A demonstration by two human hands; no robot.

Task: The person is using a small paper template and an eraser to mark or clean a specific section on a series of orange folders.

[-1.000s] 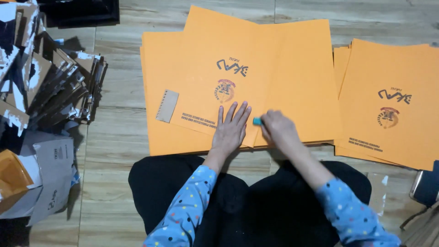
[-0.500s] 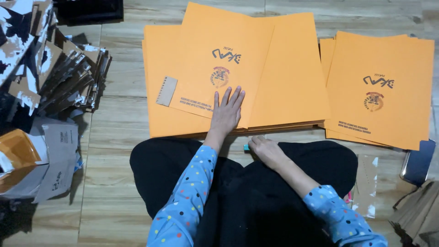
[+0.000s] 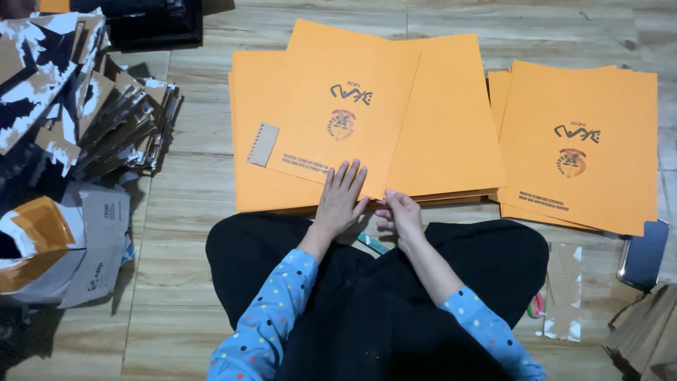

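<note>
A stack of orange paper folders (image 3: pixel 451 120) lies on the wooden floor in front of my crossed legs. The top folder (image 3: pixel 338 113) is folded over, with a dark printed emblem on it. My left hand (image 3: pixel 341 197) lies flat on its near edge with the fingers spread. Beside it, my right hand (image 3: pixel 400 215) has its fingers curled on the near corner of that folder. A small teal stick (image 3: pixel 371 243) lies on my lap between the two hands. A small brown corrugated strip (image 3: pixel 263 144) sits on the folder's left part.
A second stack of orange folders (image 3: pixel 578 148) lies to the right. At the left is a heap of torn cardboard scraps (image 3: pixel 84 106). A dark flat device (image 3: pixel 643 254), scissors (image 3: pixel 537 307), clear plastic (image 3: pixel 564 289) and brown boards (image 3: pixel 649 339) sit at the right.
My right hand has drawn back from the folder's face to its near corner. The teal stick it held now lies on my lap. My left hand stays flat on the folder.
</note>
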